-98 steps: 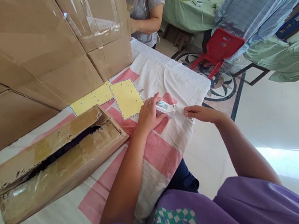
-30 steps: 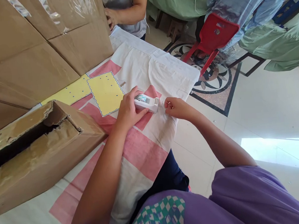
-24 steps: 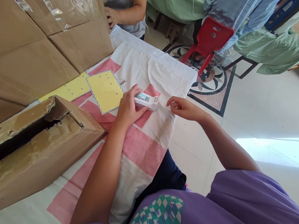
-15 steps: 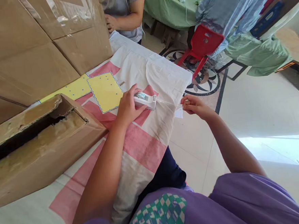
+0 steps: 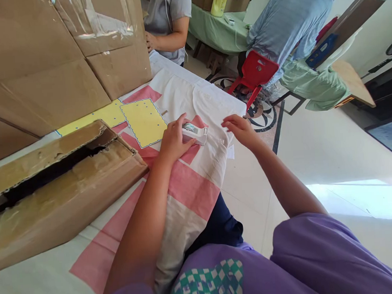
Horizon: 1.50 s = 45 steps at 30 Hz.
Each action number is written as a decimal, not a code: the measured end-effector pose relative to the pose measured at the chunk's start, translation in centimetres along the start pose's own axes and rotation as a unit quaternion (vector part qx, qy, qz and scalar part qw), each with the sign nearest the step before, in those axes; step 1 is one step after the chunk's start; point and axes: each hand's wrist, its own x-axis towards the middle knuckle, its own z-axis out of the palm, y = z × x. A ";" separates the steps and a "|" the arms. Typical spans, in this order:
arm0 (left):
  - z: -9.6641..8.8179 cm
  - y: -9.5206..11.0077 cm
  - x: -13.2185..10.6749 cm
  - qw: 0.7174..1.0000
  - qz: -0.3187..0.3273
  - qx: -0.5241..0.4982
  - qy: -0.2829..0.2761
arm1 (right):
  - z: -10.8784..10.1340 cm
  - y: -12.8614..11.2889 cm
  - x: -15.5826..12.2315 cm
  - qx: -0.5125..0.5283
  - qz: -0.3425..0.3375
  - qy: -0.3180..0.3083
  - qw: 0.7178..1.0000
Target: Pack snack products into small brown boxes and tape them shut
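Note:
A small white tape dispenser [image 5: 200, 134] with a roll of tape in it sits on the cloth-covered table. My left hand [image 5: 175, 139] is wrapped round its rear end, the thumb along the near side. To the right of it, above the table's edge, my right hand [image 5: 240, 128] has its fingertips pinched together. A faint glint of clear tape [image 5: 222, 141] shows just below those fingers; most of the strip is too transparent to make out. Left of the dispenser lies a yellow scalloped card [image 5: 143, 123] with blue dots, overlapping another yellow sheet [image 5: 93, 117].
An opened cardboard box [image 5: 69, 209] lies at the left, with large cartons [image 5: 117, 72] stacked behind it. Across the table, a person in a grey shirt [image 5: 171, 30] works. Beyond are a red chair [image 5: 259, 68], with a person in blue, and a green-covered table [image 5: 204, 32].
My right hand has moved left and slightly up, closer to the dispenser. The clear strip stretched between dispenser and fingers no longer shows taut. My left hand keeps its hold; the view has shifted slightly.

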 end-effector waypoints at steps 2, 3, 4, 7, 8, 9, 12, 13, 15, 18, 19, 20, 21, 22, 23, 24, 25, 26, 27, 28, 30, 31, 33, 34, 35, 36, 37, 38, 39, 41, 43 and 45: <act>0.0 0.0 0.0 1.000 -0.005 -0.003 -0.003 | 2.4 -1.0 1.3 0.081 0.049 -0.049 0.994; 0.0 0.0 0.0 1.000 -0.007 -0.005 -0.004 | 3.5 -1.3 1.8 0.098 0.084 -0.066 0.989; 0.0 0.0 0.0 1.000 -0.008 -0.005 -0.005 | 4.3 -1.5 2.2 0.101 0.117 -0.075 0.985; 0.0 0.0 0.1 1.000 -0.013 -0.003 -0.007 | 5.5 -1.9 2.6 0.079 0.171 -0.081 0.979; 0.0 0.0 0.1 1.000 -0.015 -0.001 -0.008 | 5.5 -1.9 2.6 0.073 0.176 -0.087 0.978; 0.0 0.0 0.1 1.000 -0.018 0.001 -0.008 | 5.4 -2.0 2.5 0.069 0.180 -0.096 0.976; 0.1 0.0 0.1 1.000 -0.026 0.006 -0.011 | 4.8 -2.2 2.3 0.065 0.182 -0.125 0.973; 0.1 0.0 0.1 1.000 -0.029 0.005 -0.012 | 4.6 -2.2 2.3 0.065 0.179 -0.133 0.973; 0.0 0.0 0.0 0.999 -0.030 0.000 -0.012 | 4.3 -2.2 2.3 0.067 0.168 -0.144 0.973; 0.0 -0.1 0.0 1.000 -0.026 -0.005 -0.011 | 3.8 -2.0 2.5 0.074 0.139 -0.156 0.975; 0.0 -0.1 0.0 1.000 -0.023 -0.006 -0.010 | 3.6 -1.9 2.5 0.077 0.129 -0.163 0.975; 0.1 -0.2 0.1 1.000 -0.020 -0.007 -0.009 | 3.5 -1.9 2.5 0.080 0.122 -0.173 0.974; 0.1 -0.2 0.1 1.000 -0.018 -0.007 -0.008 | 3.3 -1.8 2.5 0.082 0.117 -0.184 0.972; 0.1 -0.3 0.1 1.000 -0.015 -0.007 -0.006 | 3.2 -1.8 2.4 0.085 0.114 -0.196 0.970; 0.1 -0.3 0.1 1.000 -0.013 -0.006 -0.005 | 3.1 -1.7 2.4 0.089 0.111 -0.207 0.968; 0.2 -0.3 0.1 1.000 -0.012 -0.006 -0.005 | 3.0 -1.7 2.3 0.094 0.109 -0.215 0.966; 0.2 -0.4 0.1 1.000 -0.011 -0.005 -0.004 | 3.0 -1.6 2.3 0.101 0.105 -0.222 0.964; 0.2 -0.4 0.1 1.000 -0.009 -0.004 -0.002 | 3.0 -1.5 2.2 0.111 0.100 -0.226 0.963; 0.2 -0.4 0.1 1.000 -0.007 -0.004 0.000 | 3.0 -1.4 2.2 0.121 0.095 -0.229 0.961; 0.3 -0.4 0.1 1.000 -0.005 -0.004 0.002 | 3.1 -1.2 2.1 0.132 0.090 -0.231 0.960; 0.3 -0.5 0.1 1.000 0.000 -0.005 0.006 | 3.2 -0.8 2.1 0.150 0.084 -0.234 0.957; 0.3 -0.5 0.1 1.000 0.003 -0.005 0.008 | 3.2 -0.6 2.1 0.158 0.082 -0.236 0.955; 0.2 -0.5 0.0 1.000 0.011 -0.005 0.010 | 3.3 -0.3 2.2 0.169 0.081 -0.242 0.952; 0.2 -0.4 0.0 1.000 0.016 -0.004 0.011 | 3.3 -0.1 2.3 0.173 0.081 -0.245 0.951; 0.2 -0.4 0.0 1.000 0.019 -0.002 0.012 | 3.3 0.1 2.3 0.176 0.082 -0.248 0.949; 0.2 -0.3 0.0 1.000 0.020 0.001 0.013 | 3.2 0.4 2.3 0.180 0.082 -0.248 0.948; 0.1 -0.3 0.0 1.000 0.022 0.005 0.012 | 3.2 0.6 2.3 0.183 0.082 -0.247 0.948; 0.1 -0.2 0.1 1.000 0.022 0.010 0.010 | 3.1 0.9 2.2 0.186 0.082 -0.244 0.948; 0.1 -0.2 0.1 1.000 0.022 0.015 0.008 | 3.1 1.1 2.1 0.190 0.082 -0.239 0.949; 0.1 -0.1 0.1 1.000 0.022 0.021 0.004 | 3.0 1.7 2.0 0.194 0.081 -0.231 0.950; 0.2 -0.1 0.2 1.000 0.021 0.017 0.001 | 3.0 2.1 2.0 0.195 0.080 -0.233 0.949; 0.3 -0.3 0.2 1.000 0.023 0.004 -0.003 | 3.0 2.4 2.1 0.192 0.077 -0.243 0.948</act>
